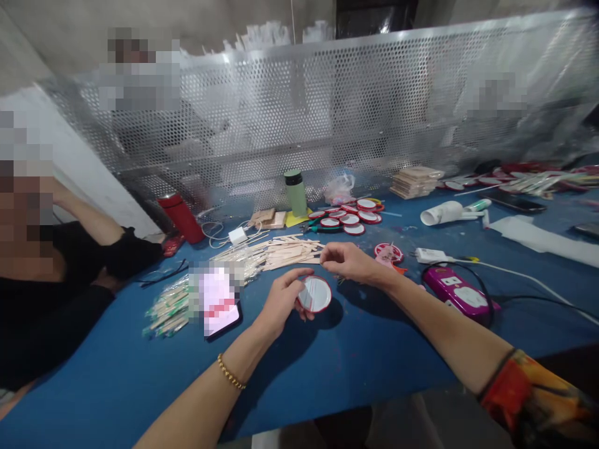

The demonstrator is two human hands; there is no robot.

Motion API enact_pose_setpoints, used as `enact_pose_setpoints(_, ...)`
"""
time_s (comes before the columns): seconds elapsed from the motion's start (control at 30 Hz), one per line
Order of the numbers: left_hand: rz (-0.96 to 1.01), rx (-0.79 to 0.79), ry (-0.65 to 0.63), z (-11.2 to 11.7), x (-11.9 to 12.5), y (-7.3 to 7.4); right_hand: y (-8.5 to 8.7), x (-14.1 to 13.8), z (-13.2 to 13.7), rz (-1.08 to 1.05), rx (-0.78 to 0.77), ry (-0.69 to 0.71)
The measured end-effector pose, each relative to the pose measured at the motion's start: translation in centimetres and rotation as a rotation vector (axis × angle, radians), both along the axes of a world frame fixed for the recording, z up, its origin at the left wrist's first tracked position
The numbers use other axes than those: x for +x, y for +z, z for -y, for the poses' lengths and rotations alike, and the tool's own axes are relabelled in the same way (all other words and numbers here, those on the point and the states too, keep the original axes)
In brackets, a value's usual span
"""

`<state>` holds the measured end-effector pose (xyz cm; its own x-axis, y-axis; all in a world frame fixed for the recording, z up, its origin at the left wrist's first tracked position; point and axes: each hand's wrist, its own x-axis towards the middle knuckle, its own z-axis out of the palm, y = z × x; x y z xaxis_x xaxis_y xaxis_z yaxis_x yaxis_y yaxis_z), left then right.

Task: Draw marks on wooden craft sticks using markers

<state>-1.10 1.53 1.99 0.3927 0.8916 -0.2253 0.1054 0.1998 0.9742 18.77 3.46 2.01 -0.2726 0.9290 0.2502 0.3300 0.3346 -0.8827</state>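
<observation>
**Red-rimmed disc (pixel 316 295) in the left hand (pixel 283 298), right hand (pixel 344 260) just beside it**

So the disc is over the middle of the blue table (pixel 299 380), shiny face up, with the left thumb and fingers pinching its left edge. The right hand is slightly farther off and to the right, fingers curled in toward the thumb; honestly can't tell if there's anything between them. Flat wooden sticks (pixel 290 251) lie just beyond the hands, and a pile of similar discs (pixel 349 219) sits farther back. Lit phone (pixel 219 305) on the left, purple power strip (pixel 456 288) on the right, green bottle (pixel 295 194) at the far side. Someone's black sleeve (pixel 93 255) is at far left too.
</observation>
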Motion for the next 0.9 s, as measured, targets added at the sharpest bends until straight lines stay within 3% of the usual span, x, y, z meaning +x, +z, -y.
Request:
enact_pose_setpoints(0.17, -0.040, 0.055, -0.035, 0.1, 0.1, -0.3, 0.4, -0.1, 0.4, -0.007, -0.042, 0.039)
enact_pose_setpoints(0.37, -0.089, 0.345, -0.048, -0.3, 0.1, -0.9, 0.4, -0.9, 0.9, -0.040, -0.121, 0.213)
enact_pose_setpoints(0.7, -0.139, 0.449, -0.051, -0.9, -0.4, -1.6, 0.4, -1.8, 1.4, 0.003, -0.003, 0.163)
enact_pose_setpoints(0.9, -0.168, 0.509, -0.045, -0.8, -0.2, -1.1, -0.1, -2.0, 0.9, 0.019, 0.044, 0.170)
